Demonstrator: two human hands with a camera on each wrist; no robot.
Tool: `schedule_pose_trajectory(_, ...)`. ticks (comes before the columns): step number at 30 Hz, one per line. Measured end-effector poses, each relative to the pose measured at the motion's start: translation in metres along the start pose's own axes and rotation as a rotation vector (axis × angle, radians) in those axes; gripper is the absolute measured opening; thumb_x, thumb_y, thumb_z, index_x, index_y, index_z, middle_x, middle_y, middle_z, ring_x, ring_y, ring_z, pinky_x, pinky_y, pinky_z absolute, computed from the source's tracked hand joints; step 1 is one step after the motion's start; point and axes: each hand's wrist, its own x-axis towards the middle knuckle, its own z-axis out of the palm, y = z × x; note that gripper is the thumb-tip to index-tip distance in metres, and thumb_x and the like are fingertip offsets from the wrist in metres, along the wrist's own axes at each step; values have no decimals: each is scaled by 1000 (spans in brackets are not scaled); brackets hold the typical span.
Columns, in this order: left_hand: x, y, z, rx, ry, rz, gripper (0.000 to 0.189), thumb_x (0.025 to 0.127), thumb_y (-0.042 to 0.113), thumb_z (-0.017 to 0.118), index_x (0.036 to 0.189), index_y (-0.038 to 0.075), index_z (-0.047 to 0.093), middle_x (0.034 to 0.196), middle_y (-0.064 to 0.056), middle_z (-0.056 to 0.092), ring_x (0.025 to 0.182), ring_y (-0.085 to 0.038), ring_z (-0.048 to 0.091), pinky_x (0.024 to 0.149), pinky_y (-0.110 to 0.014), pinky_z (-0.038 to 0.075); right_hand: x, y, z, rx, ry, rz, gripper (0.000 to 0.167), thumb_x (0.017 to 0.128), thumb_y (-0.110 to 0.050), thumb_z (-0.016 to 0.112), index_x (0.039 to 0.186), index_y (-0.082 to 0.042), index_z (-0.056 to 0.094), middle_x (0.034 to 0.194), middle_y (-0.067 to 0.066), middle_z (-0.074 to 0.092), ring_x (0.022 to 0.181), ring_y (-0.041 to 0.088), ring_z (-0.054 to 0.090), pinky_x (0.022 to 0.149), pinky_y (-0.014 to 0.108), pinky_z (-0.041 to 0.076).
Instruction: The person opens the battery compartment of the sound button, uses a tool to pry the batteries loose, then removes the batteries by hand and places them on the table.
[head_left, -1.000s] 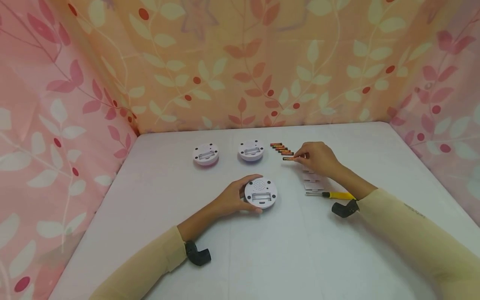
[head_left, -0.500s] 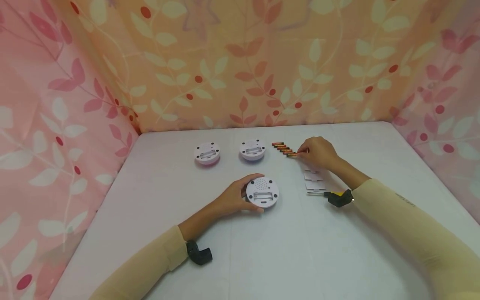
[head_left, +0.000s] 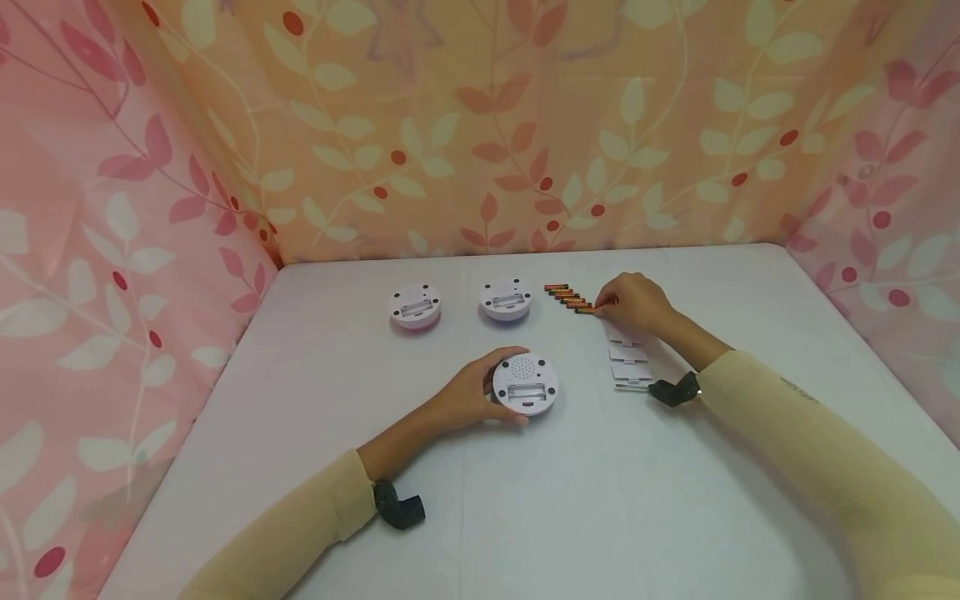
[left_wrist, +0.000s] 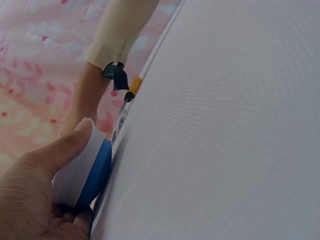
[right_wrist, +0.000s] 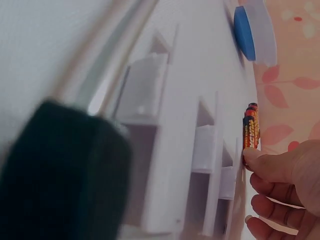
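My left hand (head_left: 468, 393) grips a round white device (head_left: 525, 384) by its left side, thumb and fingers curled round the rim. Its upturned underside shows speaker holes, dark feet and an open battery compartment; the left wrist view shows a blue lower part (left_wrist: 96, 172). At the end of a slanted row of small orange-and-black batteries (head_left: 566, 297), my right hand (head_left: 636, 302) pinches the nearest battery (head_left: 584, 311) between thumb and finger. The right wrist view shows the thumb against a battery (right_wrist: 251, 127); the fingertip behind is partly hidden.
Two similar round devices, one at left (head_left: 415, 307) and one nearer the batteries (head_left: 506, 300), lie with compartments up. White battery covers (head_left: 628, 353) line up below my right hand. A screwdriver (head_left: 632, 387) lies by them, its handle hidden behind the wrist mount.
My right hand has moved slightly away and right, bringing the pinched battery up against the row's near end. The left hand and its device stay almost still.
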Motion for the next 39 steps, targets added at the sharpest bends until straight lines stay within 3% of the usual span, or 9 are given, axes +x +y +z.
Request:
schedule_pose_trajectory(9,-1,1,1,-2,-3,5,102,68,17,97,154,21,43,154,9,44,141,-9,42,115,-28,36,0,3,2,-7,2,-7,11,90,-14,78,98,-7,80,96,10,75,88,29,58,80,45,47)
schedule_pose_trajectory(16,1,1,-1,9,-14,20,103,68,17,97,155,18,41,154,8,44,142,-9,41,116,-28,34,-5,2,0,-3,3,8,13,91,-16,77,100,-7,79,84,6,70,84,27,55,75,41,44)
schedule_pose_trajectory(27,4,1,-3,27,-27,34,108,70,16,96,158,20,35,160,6,36,146,-9,36,115,-27,35,-9,5,-5,-28,54,-19,15,90,-18,78,99,-7,79,77,4,65,77,24,54,67,38,40)
schedule_pose_trajectory(39,7,-2,-7,-4,-29,18,107,72,21,95,159,15,33,160,3,37,147,-9,34,116,-27,32,-22,0,-22,-37,73,-5,22,90,-20,79,106,-5,78,79,5,66,79,26,54,69,39,41)
